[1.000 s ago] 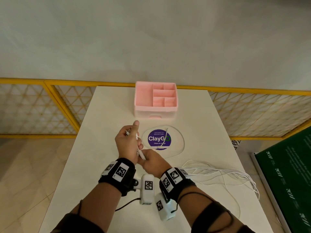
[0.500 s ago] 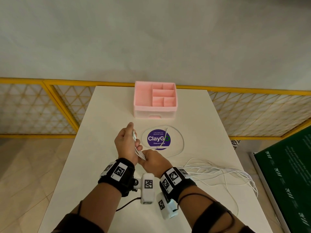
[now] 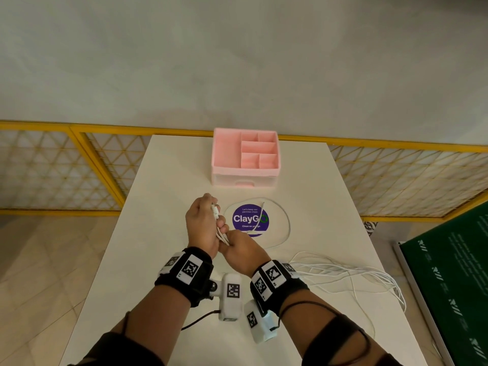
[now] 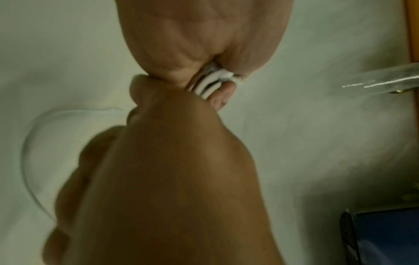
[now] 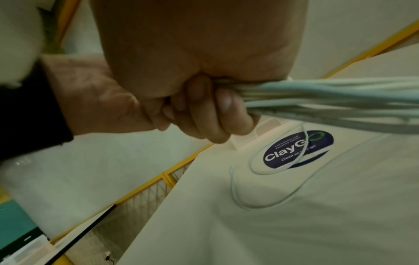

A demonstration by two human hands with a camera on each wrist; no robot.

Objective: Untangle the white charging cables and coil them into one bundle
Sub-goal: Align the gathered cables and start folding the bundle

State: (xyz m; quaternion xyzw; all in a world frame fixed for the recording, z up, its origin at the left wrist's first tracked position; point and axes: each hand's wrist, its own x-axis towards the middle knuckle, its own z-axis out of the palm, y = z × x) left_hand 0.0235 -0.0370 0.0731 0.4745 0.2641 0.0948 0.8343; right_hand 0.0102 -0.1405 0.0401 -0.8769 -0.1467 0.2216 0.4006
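Observation:
Several white charging cables (image 3: 220,229) run between my two hands above the white table (image 3: 163,233). My left hand (image 3: 202,223) grips their connector ends (image 4: 209,85), fingers curled round them. Just below it, my right hand (image 3: 241,250) holds the same bundle in a fist; in the right wrist view the strands (image 5: 328,100) leave its fingers (image 5: 204,107) to the right. The rest of the cables (image 3: 343,269) trail loose over the table's right side and off its edge. One separate cable (image 3: 286,220) lies in a loop round a purple sticker (image 3: 249,219).
A pink compartment organizer (image 3: 245,170) with a drawer stands at the table's far end. A yellow lattice railing (image 3: 92,151) runs behind and on both sides of the table. A green board (image 3: 449,273) lies on the floor at the right.
My left forefinger, straight a second ago, has curled down onto the connector ends. Both hands stay close together in the same spot; the loose strands at right shifted slightly.

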